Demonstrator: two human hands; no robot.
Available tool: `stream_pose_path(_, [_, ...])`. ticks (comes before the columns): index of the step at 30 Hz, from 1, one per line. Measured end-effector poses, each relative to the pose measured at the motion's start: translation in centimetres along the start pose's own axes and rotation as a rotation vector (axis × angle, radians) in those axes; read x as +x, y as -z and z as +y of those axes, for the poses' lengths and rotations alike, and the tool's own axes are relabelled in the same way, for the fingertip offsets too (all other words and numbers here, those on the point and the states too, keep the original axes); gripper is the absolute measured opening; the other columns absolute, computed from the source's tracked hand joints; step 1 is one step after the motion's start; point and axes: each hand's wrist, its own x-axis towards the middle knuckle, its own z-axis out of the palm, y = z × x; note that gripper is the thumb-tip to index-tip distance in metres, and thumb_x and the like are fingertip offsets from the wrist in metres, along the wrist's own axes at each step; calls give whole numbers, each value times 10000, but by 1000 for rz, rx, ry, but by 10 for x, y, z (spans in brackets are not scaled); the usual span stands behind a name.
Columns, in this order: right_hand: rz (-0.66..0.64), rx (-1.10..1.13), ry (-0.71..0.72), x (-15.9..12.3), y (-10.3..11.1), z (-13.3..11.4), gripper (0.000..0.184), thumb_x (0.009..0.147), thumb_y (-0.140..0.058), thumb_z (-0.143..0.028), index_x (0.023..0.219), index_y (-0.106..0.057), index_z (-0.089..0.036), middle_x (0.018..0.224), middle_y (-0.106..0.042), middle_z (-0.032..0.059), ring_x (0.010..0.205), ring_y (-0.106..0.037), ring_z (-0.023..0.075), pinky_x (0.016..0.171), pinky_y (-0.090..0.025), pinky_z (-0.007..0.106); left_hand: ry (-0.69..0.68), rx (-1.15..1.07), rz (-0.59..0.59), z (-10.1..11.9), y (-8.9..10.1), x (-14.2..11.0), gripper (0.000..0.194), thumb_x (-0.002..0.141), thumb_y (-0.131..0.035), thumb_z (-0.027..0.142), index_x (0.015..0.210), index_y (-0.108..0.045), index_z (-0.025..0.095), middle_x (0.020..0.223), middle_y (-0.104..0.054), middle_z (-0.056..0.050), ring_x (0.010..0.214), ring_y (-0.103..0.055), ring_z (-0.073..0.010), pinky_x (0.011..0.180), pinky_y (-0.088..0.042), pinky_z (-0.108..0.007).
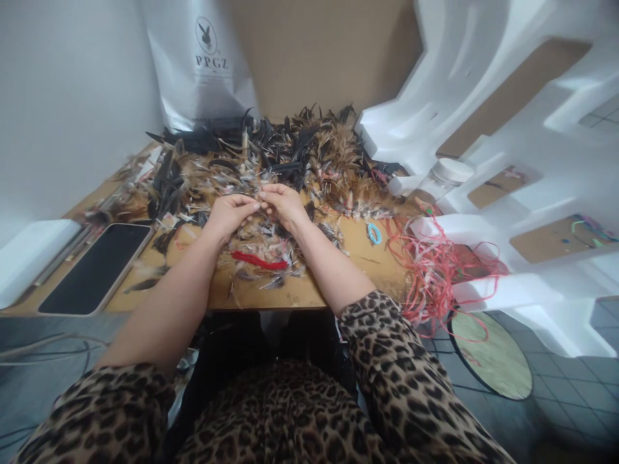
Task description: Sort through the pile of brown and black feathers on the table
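Observation:
My left hand [231, 216] and my right hand [284, 205] meet over the middle of the table, their fingertips pinched close together. Whatever is between the fingers is too small and blurred to name. Behind and beneath them spreads a heap of brown feathers [333, 151], mixed with glossy black feathers [290, 171]. Just below the hands, a red strip [259, 260] that looks like a bundle of cord lies on loose, pale feather bits.
A phone [97, 269] and a white box [33, 258] lie at the left. On the right are a blue ring [374, 233], tangled pink cords [430, 277], a clear jar [445, 177] and large white foam packing [522, 193]. A silver bag [198, 71] stands behind the feathers.

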Motion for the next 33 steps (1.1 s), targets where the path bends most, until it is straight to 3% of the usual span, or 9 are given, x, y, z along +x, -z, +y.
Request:
stream_pose_path(5, [6,-83,23,2,3,0,154,719,-667,-179,818,-554,-148,559,-599,-44,451,-515,43,405,-359,130,28,-82,-62,1,6,3,203,632,-720,294,707,-679,110,501,-577,-19,368,-407,-45,361,-260,-168])
stream_pose_path(8, [22,-320,123,4,12,-3,127,713,-656,-221,761,-583,-130,568,-588,-44,439,-458,28,445,-359,150,47,-204,-38,5,10,5,172,635,-712,263,690,-662,108,521,-584,-23,368,-389,-33,351,-245,-156])
stream_pose_path(14, [-363,-1035,120,-5,23,-21,158,635,-675,-264,656,-658,-108,538,-577,-26,504,-471,56,521,-358,184,44,-416,104,8,13,8,129,631,-698,194,676,-600,123,705,-666,-48,449,-454,-30,371,-274,-128])
stream_pose_path(17, [-409,-1321,149,-13,15,-23,126,607,-680,-250,650,-684,-131,582,-612,-8,555,-501,79,547,-360,202,59,-407,92,9,11,7,130,635,-695,189,695,-600,123,704,-666,-46,451,-457,-30,374,-285,-125])
stream_pose_path(20, [-405,-1463,160,-16,9,-20,62,601,-657,-200,619,-675,-144,589,-623,3,566,-511,96,545,-353,219,63,-397,86,9,11,6,119,641,-687,178,704,-604,121,713,-668,-49,456,-463,-30,384,-301,-126])
stream_pose_path(22, [-418,-1395,172,-14,9,-17,28,602,-637,-156,602,-658,-137,571,-615,1,547,-505,88,537,-358,212,59,-404,94,10,11,6,109,644,-683,169,697,-602,121,697,-662,-42,459,-471,-31,389,-308,-126])
stream_pose_path(25, [-389,-1026,110,-7,16,-15,33,637,-626,-151,621,-630,-123,526,-585,-16,475,-468,58,479,-349,180,55,-419,95,10,11,6,106,647,-685,164,692,-599,122,670,-652,-29,461,-480,-34,395,-322,-128])
stream_pose_path(29, [-296,-515,-73,1,23,-15,139,691,-648,-235,652,-573,-124,537,-594,-22,383,-398,29,358,-250,151,55,-422,66,9,12,7,124,647,-699,172,713,-609,118,678,-654,-25,464,-490,-28,400,-337,-121])
stream_pose_path(33, [-245,-212,-82,4,22,-12,231,640,-726,-264,669,-537,-135,596,-620,-24,412,-422,22,356,-262,133,103,-402,-8,7,11,6,146,641,-713,177,732,-619,111,705,-669,-38,475,-524,-37,401,-360,-120])
